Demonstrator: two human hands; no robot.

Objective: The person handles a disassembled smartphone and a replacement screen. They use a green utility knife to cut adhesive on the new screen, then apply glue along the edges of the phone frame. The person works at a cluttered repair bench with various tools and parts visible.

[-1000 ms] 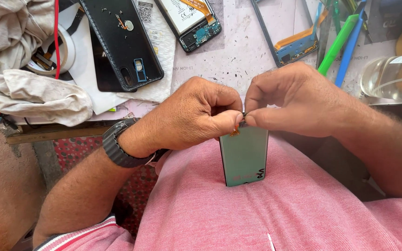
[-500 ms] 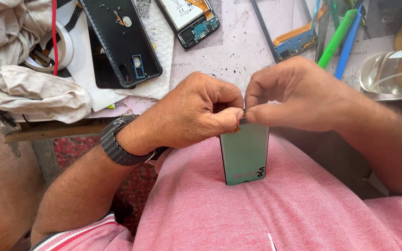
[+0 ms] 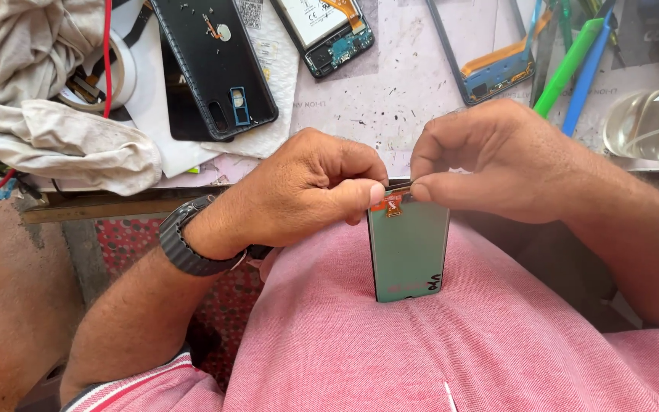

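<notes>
A green phone display panel [image 3: 408, 255] is held upright, its lower edge propped against the pink shirt [image 3: 390, 351] at the belly, just below the tabletop [image 3: 406, 84] edge. The panel's top edge is pinched from both sides. The left hand [image 3: 291, 194] is curled, thumb pressed flat on the top left corner. The right hand [image 3: 490, 164] is closed at the top right corner, its fingers [image 3: 421, 191] narrowed to a tight pinch. An orange flex tab [image 3: 390, 203] at the panel top sits right between the two thumbs, touching or nearly touching both (which hand actually grips the tab cannot be told). The rest of the panel hangs free below the fingers, uncovered. A dark watch band [image 3: 184, 244] is worn on the left wrist.

On the tabletop, well apart from the hands: a black phone back cover [image 3: 215, 61], an opened phone with exposed board [image 3: 326, 34], a phone frame [image 3: 482, 53] with orange flex, a green pry tool [image 3: 570, 65] beside a blue one [image 3: 589, 72], crumpled cloth [image 3: 47, 137], a tape roll [image 3: 112, 76] partly hidden by the cloth, and a clear plastic container [image 3: 650, 126] at the right edge.
</notes>
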